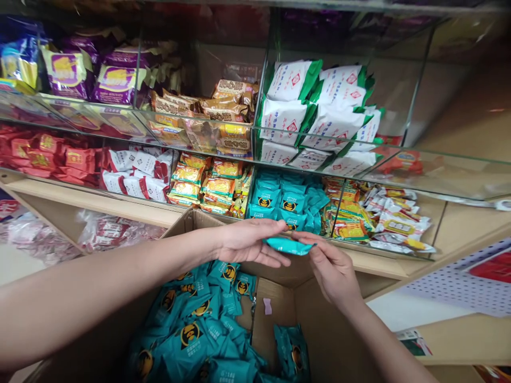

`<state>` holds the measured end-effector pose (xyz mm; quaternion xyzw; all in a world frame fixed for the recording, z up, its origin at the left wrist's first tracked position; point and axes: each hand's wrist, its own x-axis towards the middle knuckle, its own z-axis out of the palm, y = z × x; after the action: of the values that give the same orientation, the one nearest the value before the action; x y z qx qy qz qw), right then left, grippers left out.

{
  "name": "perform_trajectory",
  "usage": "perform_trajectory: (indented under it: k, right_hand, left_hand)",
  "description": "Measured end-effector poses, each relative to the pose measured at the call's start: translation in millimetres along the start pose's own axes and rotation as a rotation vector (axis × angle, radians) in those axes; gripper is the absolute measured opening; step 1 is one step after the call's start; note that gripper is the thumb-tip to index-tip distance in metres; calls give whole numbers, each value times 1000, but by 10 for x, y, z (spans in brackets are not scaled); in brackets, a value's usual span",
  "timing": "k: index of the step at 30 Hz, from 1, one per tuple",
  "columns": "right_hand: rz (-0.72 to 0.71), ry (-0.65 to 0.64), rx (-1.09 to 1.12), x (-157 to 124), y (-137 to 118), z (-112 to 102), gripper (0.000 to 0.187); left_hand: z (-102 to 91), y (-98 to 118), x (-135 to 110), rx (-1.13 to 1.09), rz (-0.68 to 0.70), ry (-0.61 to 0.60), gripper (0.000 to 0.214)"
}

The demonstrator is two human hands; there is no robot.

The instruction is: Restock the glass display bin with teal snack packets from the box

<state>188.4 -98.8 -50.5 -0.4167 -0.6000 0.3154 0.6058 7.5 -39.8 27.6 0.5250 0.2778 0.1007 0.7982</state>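
In front of the shelf, over an open cardboard box (pixel 275 295), both hands are at one teal snack packet (pixel 289 246). My right hand (pixel 333 268) pinches the packet's right end between thumb and fingers. At its left end, my left hand (pixel 247 242) has the thumb above and the fingers below, loosely around it. Many like teal packets with a black and yellow round print (pixel 191 335) are heaped in the left part of the box. Another packet (pixel 292 351) lies apart at the box's right side. Stacked teal packets (pixel 293 202) fill a shelf compartment just behind the hands.
Clear dividers (pixel 263 80) and a glass front edge split the shelves. White-green packets (pixel 331 111) stand above; orange-yellow packets (pixel 217 183) and white packets (pixel 403 221) flank the teal ones. Red packets (pixel 48 157) are at left. Plastic-wrapped goods (pixel 120 231) lie below.
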Motion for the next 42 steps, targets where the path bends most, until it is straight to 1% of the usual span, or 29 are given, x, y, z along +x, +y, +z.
perform_trajectory:
  k: [2,4,6,8,9,10,12,14,17,19,21,22,23,24,25,27,28,29,31,32,34,36,37,40,42]
  right_hand:
    - [-56,-82,-5,-12,-49,9,19]
    - [-33,-109,69,-21,-76,31,23]
    - [70,-71,200,-23,-84,65,37]
    - [226,-56,312,-18,-83,101,52]
    - [297,-63,340,-14,-81,116,57]
    - [352,-73,349,-9,-78,127,57]
    - [396,-75,327,3,-67,130,52]
    - [393,-55,280,14,-49,115,43]
    - [383,-18,245,10,-21,102,37]
    - [388,-26,284,-11,-15,121,40]
    - [427,-78,321,-29,-25,143,43]
    - [445,-100,320,-28,-36,144,43]
    - [447,-100,306,-12,-49,132,42]
    - [434,-75,278,21,-64,105,40]
    - [404,-32,235,74,-79,66,39]
    - [312,31,96,243,-105,-30,37]
    - [261,30,-4,353,-113,-73,34]
    - [206,7,-128,474,-120,-103,30]
    - [69,-65,-409,726,-129,-111,24]
    - [-15,-100,-548,848,-136,-88,24]
    - [-190,-165,-787,1068,-154,-4,31]
    - [-315,-235,-937,1245,-172,95,37]
    - [-338,-280,-975,1316,-175,142,38]
    - [-306,-402,-1008,1456,-143,253,31]
    - [-291,-423,-1042,1494,-96,308,23]
  left_hand:
    - [4,5,10,-27,29,113,33]
    - [-4,-5,31,27,121,234,38]
    - [-27,-25,61,108,248,315,43]
    - [-66,-47,96,207,339,333,51]
    - [-89,-58,113,253,357,332,53]
    - [-112,-67,127,293,360,333,55]
    - [-150,-84,149,365,339,355,53]
    - [-168,-102,161,409,259,363,46]
    - [-148,-145,178,388,140,314,40]
    - [-112,-173,188,332,142,313,40]
    - [-76,-180,187,335,165,326,40]
    - [-64,-171,179,389,158,328,39]
    - [-58,-154,164,488,153,338,37]
    - [-61,-132,144,631,163,363,36]
    - [-73,-107,121,813,202,409,34]
    - [-121,-66,80,1231,347,523,31]
    - [-152,-55,68,1425,421,566,32]
    - [-185,-54,63,1589,468,591,34]
    - [-240,-73,79,1798,471,610,43]
    - [-260,-88,95,1853,451,616,48]
    - [-279,-117,127,1919,420,619,53]
    - [-278,-132,143,1958,416,607,54]
    - [-273,-135,142,1969,421,602,54]
    - [-255,-138,119,1995,438,600,55]
    - [-251,-150,110,2018,437,641,55]
